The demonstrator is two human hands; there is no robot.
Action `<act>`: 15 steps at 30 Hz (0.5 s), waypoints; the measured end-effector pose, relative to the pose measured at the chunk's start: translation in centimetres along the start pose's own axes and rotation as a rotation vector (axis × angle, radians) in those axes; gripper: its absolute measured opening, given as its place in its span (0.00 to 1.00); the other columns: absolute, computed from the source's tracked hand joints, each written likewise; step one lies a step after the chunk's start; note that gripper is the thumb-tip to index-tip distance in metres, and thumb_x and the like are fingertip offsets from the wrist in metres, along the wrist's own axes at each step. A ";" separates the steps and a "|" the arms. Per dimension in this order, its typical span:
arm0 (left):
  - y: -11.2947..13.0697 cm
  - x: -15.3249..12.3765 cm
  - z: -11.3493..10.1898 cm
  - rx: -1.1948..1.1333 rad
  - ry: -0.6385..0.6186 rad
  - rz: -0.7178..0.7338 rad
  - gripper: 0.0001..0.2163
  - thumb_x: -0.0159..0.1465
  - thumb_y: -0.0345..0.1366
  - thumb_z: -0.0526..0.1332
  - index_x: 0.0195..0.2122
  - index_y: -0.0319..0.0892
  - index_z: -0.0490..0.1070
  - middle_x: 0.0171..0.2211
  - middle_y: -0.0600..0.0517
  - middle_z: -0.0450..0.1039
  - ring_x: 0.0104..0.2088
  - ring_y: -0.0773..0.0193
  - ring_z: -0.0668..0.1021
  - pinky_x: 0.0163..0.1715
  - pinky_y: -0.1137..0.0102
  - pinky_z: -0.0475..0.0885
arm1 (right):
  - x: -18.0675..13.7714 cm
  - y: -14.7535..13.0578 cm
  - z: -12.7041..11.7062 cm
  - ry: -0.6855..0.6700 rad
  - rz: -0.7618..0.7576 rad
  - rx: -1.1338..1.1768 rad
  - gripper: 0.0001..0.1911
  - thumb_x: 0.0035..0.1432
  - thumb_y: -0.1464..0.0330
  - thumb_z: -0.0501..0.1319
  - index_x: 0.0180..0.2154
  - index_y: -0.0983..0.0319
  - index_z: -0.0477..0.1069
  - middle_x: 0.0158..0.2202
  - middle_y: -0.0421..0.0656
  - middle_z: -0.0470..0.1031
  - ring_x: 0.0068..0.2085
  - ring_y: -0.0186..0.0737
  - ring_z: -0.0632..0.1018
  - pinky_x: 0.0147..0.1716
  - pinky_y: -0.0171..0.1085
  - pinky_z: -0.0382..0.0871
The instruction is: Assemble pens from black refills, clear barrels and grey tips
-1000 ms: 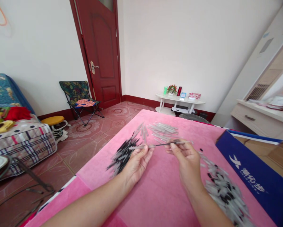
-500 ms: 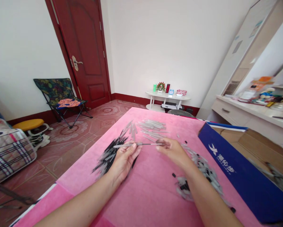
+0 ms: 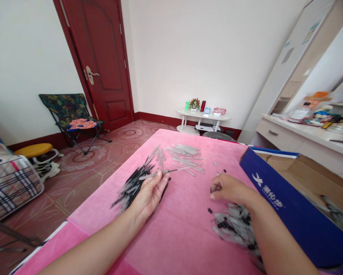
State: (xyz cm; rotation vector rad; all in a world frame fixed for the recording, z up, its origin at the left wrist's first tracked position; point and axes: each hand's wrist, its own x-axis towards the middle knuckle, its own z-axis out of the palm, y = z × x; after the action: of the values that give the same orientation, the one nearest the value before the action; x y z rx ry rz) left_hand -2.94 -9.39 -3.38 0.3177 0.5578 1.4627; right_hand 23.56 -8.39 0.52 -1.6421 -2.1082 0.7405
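Note:
My left hand (image 3: 151,194) is closed on a grey translucent pen barrel (image 3: 147,176) between thumb and fingers. A thin refill (image 3: 177,169) sticks out of the barrel's right end. Beside that hand lies a heap of black and grey pen parts (image 3: 129,188), partly hidden by it. My right hand (image 3: 231,190) hovers over the cloth at the right with curled fingers; whatever they hold is hidden. Just below it spreads a pile of clear and black pen caps (image 3: 231,227), partly covered by my forearm. Pale pen barrels (image 3: 185,150) lie farther back.
A pink cloth (image 3: 185,236) covers the table. On its right side stands a blue cardboard box (image 3: 286,214) with dark items inside. Beyond are a white dresser (image 3: 263,128), a low white table (image 3: 225,117), a folding chair (image 3: 65,109) and a yellow stool (image 3: 34,149).
My right hand has moved away from the refill, rightward to beside the pile of caps. My left hand keeps the barrel, whose refill end now tilts up a little.

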 end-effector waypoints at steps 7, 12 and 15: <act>0.3 -0.1 0.4 -0.018 -0.042 0.005 0.03 0.54 0.23 0.60 0.29 0.33 0.71 0.29 0.47 0.76 0.35 0.65 0.78 0.41 0.73 0.72 | -1.0 -3.9 1.9 -0.138 0.103 -0.281 0.08 0.24 0.78 0.65 0.11 0.60 0.71 0.12 0.37 0.69 0.16 0.31 0.67 0.16 0.29 0.50; 0.0 0.0 -0.1 0.128 -0.159 0.058 0.07 0.51 0.26 0.63 0.33 0.35 0.71 0.32 0.47 0.76 0.36 0.63 0.77 0.44 0.69 0.70 | 0.5 -3.4 2.3 -0.025 -0.056 0.090 0.08 0.35 0.75 0.60 0.22 0.60 0.75 0.21 0.40 0.75 0.24 0.35 0.73 0.23 0.32 0.63; -0.2 0.0 -0.3 0.179 -0.176 0.080 0.08 0.51 0.28 0.64 0.33 0.36 0.70 0.32 0.47 0.76 0.36 0.62 0.77 0.44 0.67 0.69 | 1.4 -4.7 3.0 0.168 -0.096 0.422 0.08 0.41 0.69 0.60 0.27 0.63 0.74 0.26 0.42 0.75 0.28 0.38 0.74 0.28 0.36 0.67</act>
State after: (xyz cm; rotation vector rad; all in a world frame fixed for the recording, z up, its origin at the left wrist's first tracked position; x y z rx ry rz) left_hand -2.97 -9.41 -3.73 0.6103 0.5394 1.4474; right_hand 17.79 -8.42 0.97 -1.3175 -1.7528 0.9080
